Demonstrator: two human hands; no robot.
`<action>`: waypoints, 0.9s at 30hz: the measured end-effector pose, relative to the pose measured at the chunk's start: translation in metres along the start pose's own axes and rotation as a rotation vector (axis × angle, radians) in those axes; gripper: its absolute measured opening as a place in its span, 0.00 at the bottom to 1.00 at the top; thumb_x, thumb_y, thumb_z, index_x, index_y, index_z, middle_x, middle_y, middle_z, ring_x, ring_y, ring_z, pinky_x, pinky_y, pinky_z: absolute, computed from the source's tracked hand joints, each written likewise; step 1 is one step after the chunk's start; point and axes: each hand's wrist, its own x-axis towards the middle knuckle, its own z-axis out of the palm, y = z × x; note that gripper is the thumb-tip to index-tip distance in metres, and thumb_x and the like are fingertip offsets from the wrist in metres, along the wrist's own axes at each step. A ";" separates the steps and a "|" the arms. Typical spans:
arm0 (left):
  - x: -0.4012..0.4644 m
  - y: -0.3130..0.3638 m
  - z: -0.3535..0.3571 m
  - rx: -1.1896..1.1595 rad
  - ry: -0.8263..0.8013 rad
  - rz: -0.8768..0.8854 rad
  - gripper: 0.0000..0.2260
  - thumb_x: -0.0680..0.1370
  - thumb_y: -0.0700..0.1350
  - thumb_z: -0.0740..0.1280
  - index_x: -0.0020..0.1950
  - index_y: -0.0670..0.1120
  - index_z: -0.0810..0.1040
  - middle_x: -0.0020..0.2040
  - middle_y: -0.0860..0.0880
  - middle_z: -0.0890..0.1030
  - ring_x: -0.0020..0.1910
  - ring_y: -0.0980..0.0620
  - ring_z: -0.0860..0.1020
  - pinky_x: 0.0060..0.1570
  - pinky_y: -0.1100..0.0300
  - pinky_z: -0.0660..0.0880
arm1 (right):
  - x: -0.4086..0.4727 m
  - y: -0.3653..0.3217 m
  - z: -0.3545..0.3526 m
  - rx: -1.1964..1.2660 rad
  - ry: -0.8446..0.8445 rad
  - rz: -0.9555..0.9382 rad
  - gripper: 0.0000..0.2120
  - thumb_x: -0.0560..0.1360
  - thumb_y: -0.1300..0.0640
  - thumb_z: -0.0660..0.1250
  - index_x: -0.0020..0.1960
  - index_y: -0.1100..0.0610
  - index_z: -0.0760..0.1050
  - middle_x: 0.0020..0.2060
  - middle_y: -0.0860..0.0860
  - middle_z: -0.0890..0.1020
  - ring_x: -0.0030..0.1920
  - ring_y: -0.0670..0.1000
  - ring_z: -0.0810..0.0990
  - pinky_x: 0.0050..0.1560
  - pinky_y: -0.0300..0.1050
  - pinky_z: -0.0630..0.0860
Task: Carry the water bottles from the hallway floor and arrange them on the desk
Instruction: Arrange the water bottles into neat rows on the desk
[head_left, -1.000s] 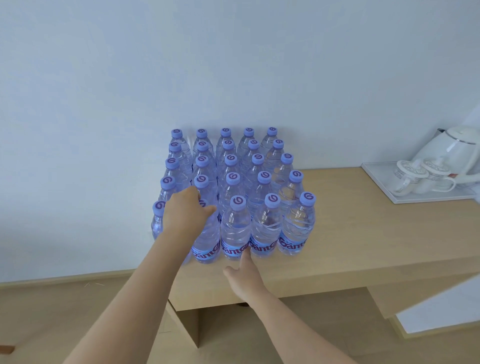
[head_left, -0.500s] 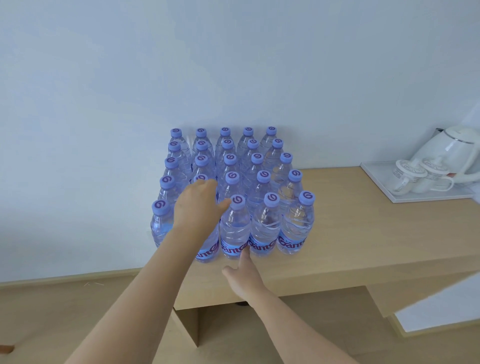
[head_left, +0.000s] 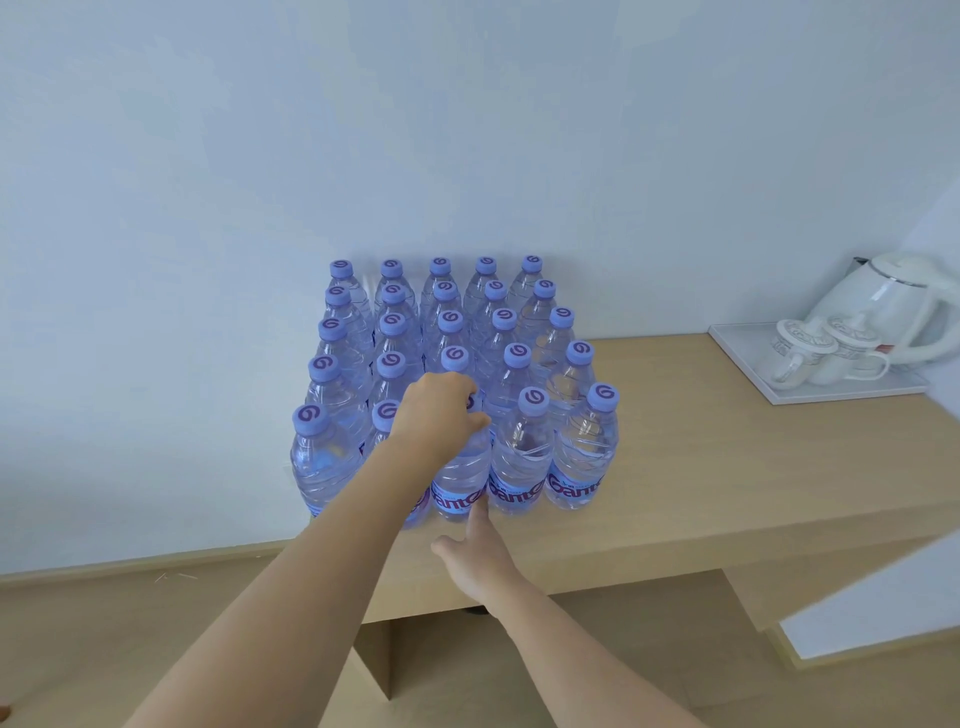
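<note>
We see approx. 25 water bottles packed upright in a 5 x 5 block on the left part of the desk, back row against the pale wall. All have purple caps; front-row labels face us.

Our left hand reaches over the front row and sits on the middle front bottle, covering its cap and neck. Its fingers curl down round the neck, so they look clenched on that bottle. The bottle stands on the desk w/ its neighbours touching on both sides.

Our right hand lies low at the front edge of the desk, thumb out to the left, holding nothing. One straight finger points up and touches the base of the row, approx. at the seam between the middle front bottle and the bottle to its right. The other fingers of that hand are hidden behind the palm, so we can't tell how they lie.

Far right on the desk: a white tray w/ a white kettle and two white mugs on it, well apart from the bottles. Below the desk, wood floor.
</note>
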 end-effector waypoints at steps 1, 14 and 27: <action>0.000 0.000 0.001 0.009 0.009 -0.004 0.10 0.75 0.48 0.67 0.45 0.48 0.67 0.42 0.46 0.73 0.39 0.47 0.69 0.42 0.56 0.70 | 0.000 0.000 -0.001 0.000 0.000 0.003 0.41 0.75 0.56 0.59 0.76 0.53 0.35 0.77 0.47 0.47 0.72 0.50 0.62 0.61 0.38 0.62; -0.002 0.005 0.000 0.043 0.031 -0.050 0.10 0.76 0.51 0.67 0.50 0.45 0.77 0.47 0.43 0.80 0.42 0.46 0.73 0.42 0.56 0.71 | 0.006 0.002 -0.006 0.015 0.008 -0.030 0.41 0.75 0.57 0.60 0.77 0.53 0.36 0.77 0.47 0.51 0.70 0.50 0.64 0.56 0.37 0.62; -0.001 0.059 0.035 0.166 0.115 0.111 0.16 0.77 0.57 0.64 0.45 0.44 0.65 0.46 0.45 0.76 0.52 0.46 0.72 0.40 0.59 0.61 | 0.000 0.029 -0.047 0.075 0.252 0.011 0.16 0.74 0.60 0.58 0.61 0.60 0.69 0.59 0.55 0.75 0.59 0.53 0.73 0.53 0.45 0.69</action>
